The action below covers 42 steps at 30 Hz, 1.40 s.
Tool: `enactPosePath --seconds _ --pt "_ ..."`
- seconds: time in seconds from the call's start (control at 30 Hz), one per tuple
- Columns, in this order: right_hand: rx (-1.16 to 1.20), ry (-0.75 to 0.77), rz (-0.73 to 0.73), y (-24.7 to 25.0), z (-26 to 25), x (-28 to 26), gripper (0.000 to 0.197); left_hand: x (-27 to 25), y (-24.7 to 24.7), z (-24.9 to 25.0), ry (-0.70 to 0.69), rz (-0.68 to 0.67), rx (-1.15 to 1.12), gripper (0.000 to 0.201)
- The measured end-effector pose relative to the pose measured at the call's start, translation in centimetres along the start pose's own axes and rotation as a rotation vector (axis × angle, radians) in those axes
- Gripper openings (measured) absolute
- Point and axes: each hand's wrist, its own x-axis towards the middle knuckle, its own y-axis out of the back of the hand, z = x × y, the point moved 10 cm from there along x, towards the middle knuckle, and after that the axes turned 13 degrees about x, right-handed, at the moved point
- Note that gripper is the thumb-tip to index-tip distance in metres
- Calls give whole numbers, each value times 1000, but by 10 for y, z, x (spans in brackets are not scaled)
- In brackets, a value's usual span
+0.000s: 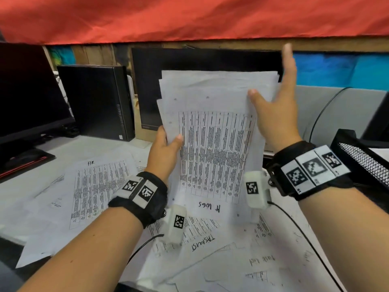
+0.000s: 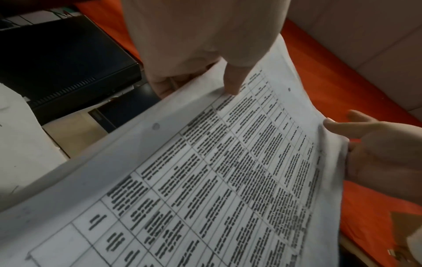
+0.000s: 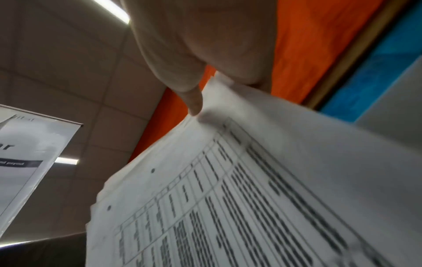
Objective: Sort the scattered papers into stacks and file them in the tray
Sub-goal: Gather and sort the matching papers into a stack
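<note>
The left hand (image 1: 163, 147) pinches the stack of papers (image 1: 212, 131), raised upright over the surface (image 1: 88, 144). The right hand (image 1: 277, 110), fingers straight, presses its right edge. The tray (image 1: 357, 152), far right, is cut off; print is blurred.

Dark monitor (image 1: 27, 98) at left, black desktop computer (image 1: 94, 102) beside it, red cloth (image 1: 189, 17) overhead, grey desk (image 1: 69, 148)
</note>
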Motion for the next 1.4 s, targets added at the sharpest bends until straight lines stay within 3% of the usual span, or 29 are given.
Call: enactPosePath --seconds 0.07,0.13,0.23,0.33,0.4,0.47,0.5,0.6,0.77,0.87,1.0,1.1,1.17,1.23,1.3,1.4 --pt "-124 -67 -52 -3 10 6 56 -1 -5 -3 6 -25 -23 33" --pt "-200 -128 -13 5 22 6 38 -2 -9 -8 18 -40 -29 32" --pt "-210 -129 15 10 24 4 30 -4 -12 -14 41 -19 -12 28" --pt "-4 -96 -13 9 15 -4 53 -4 -3 -7 39 108 16 24" --pt "178 -161 -61 9 24 -15 77 -2 5 0 36 197 23 23" --pt "149 -270 -136 9 46 -31 90 2 10 6 39 245 -5 24" --pt "84 -338 -176 7 59 -41 85 3 10 8 41 256 -22 22" --pt "-23 -458 -161 7 82 -60 45 1 8 27 6 263 -22 13" --pt "4 -346 93 21 57 -61 21 -17 2 68 -146 282 -20 9" --pt "-41 -398 35 14 60 -79 16 -30 -7 64 -165 232 -11 20" --pt "-60 -436 34 15 59 -85 40 -35 -20 31 -38 130 4 30" --pt "32 -300 82 18 32 -56 73 -31 -16 23 -22 140 -8 31" --pt "-4 -149 88 18 6 -31 81 -28 -12 19 -7 156 -10 33" --pt "-149 -66 20 10 -6 -10 64 -26 -9 12 18 160 -44 37" --pt "-290 -138 -26 3 5 1 39 -24 -10 2 49 148 -50 37" --pt "-232 -177 -35 2 14 0 35 -24 -13 -11 82 121 -31 22"
